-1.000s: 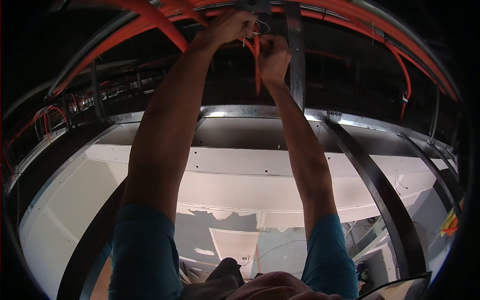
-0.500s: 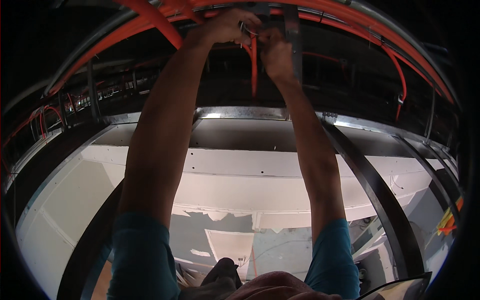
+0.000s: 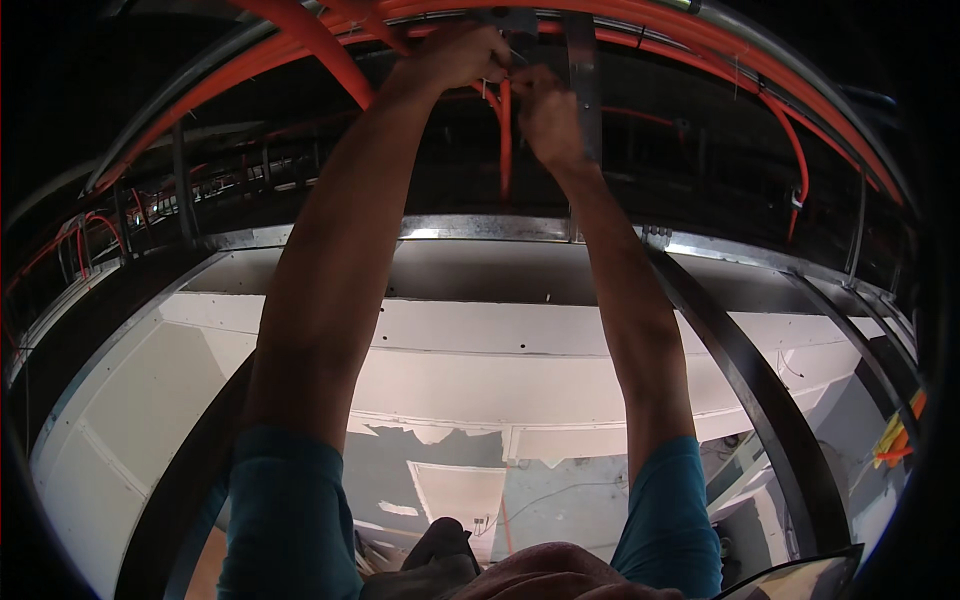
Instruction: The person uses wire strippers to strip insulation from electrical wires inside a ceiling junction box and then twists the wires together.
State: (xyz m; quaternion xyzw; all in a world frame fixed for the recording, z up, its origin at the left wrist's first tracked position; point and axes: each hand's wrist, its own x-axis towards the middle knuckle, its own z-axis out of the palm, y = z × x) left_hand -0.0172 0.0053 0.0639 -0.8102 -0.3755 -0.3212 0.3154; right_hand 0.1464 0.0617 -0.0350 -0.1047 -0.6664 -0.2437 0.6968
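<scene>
Both my arms stretch up among orange corrugated conduits in a dark ceiling space. My left hand [image 3: 462,58] is closed, its fingertips pinching a thin white cable tie [image 3: 485,90] beside a hanging orange conduit [image 3: 506,140]. My right hand [image 3: 550,118] is closed too, its bent fingers meeting the left fingertips at the tie. Part of the tie is hidden by the fingers, so I cannot tell how far it wraps the conduit. Just right of the right hand stands a grey metal strip [image 3: 584,80], and a grey bracket [image 3: 512,18] sits above.
A bundle of orange conduits [image 3: 680,22] arches overhead; a thick one [image 3: 310,45] slants down left of my hands. A metal channel [image 3: 485,228] crosses below them. Dark metal studs [image 3: 760,390] run down at the right. White boards [image 3: 480,325] and a room lie beneath.
My left hand has turned and moved slightly right and down, closer to the right hand. The white loop seen between the hands shows less now. My right hand has shifted down a little.
</scene>
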